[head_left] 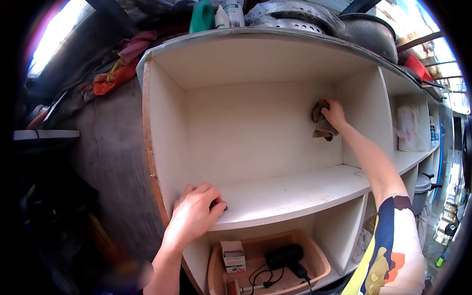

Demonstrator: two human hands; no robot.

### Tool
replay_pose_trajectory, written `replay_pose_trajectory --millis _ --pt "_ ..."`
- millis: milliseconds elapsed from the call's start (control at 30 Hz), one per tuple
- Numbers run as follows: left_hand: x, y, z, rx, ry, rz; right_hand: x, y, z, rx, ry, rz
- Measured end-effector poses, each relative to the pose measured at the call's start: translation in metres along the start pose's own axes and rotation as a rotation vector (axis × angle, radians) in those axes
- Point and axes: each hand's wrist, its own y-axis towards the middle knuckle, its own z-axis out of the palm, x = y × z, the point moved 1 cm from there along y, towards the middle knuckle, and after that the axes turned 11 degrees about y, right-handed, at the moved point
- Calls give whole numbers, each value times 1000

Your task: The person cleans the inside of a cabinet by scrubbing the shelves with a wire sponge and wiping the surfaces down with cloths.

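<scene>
My right hand (334,114) is closed round a brown cloth (323,123), which it holds against the back wall of a white shelf compartment (255,128), near the right corner. Part of the cloth hangs below the fingers. At the left front of the shelf board, my left hand (197,209) is curled near the edge. Between its thumb and fingers a small dark thing (216,205) shows, too small to make out.
Below the board, an orange-brown basin (322,263) holds a black hair dryer (285,256) and a small box (233,255). On top stand a green bottle (202,17) and a metal pot (371,34). A divider (376,113) rises at the right.
</scene>
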Motion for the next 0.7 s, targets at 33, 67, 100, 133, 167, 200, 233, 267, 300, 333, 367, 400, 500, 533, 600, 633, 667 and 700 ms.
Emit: replay_pose_trajectory --millis 33,67,100,133,167,200,233,267,300,333,367,400,500,533,600,633,667,700 --pt "0 0 0 11 -8 -7 6 10 11 -1 9 -10" --pt "0 0 1 26 -16 -16 16 16 23 -37 -47 82" --pt "1 0 1 37 -9 -11 28 20 39 -66 -102 174" --pt "1 0 1 39 -4 -32 48 19 55 -49 -91 167" --pt "1 0 1 34 -1 -18 75 15 70 -74 -104 95" --pt "1 0 0 30 2 -4 102 11 87 -100 -116 24" --pt "0 0 0 22 3 0 122 12 110 -82 -46 -151" --pt "1 -1 0 34 1 -17 142 10 132 -64 25 -320" --pt "2 -1 1 16 8 -2 170 4 147 -13 85 -418" --pt "3 -1 2 1 14 15 200 -4 160 38 147 -511" --pt "5 -1 4 -1 14 17 223 -10 176 49 160 -569" --pt "5 -1 4 14 17 4 243 -15 190 61 179 -628" --pt "6 -1 3 14 16 6 285 -22 217 145 239 -721" --pt "7 -2 4 28 18 -3 293 -29 224 155 249 -711" --pt "7 -2 4 6 17 9 304 -42 235 263 185 -879" --pt "9 -2 4 16 13 11 304 -51 235 269 184 -869" --pt "10 -2 4 10 -6 8 300 -68 232 345 155 -963" --pt "10 -2 5 4 -27 9 295 -85 228 422 122 -1054"
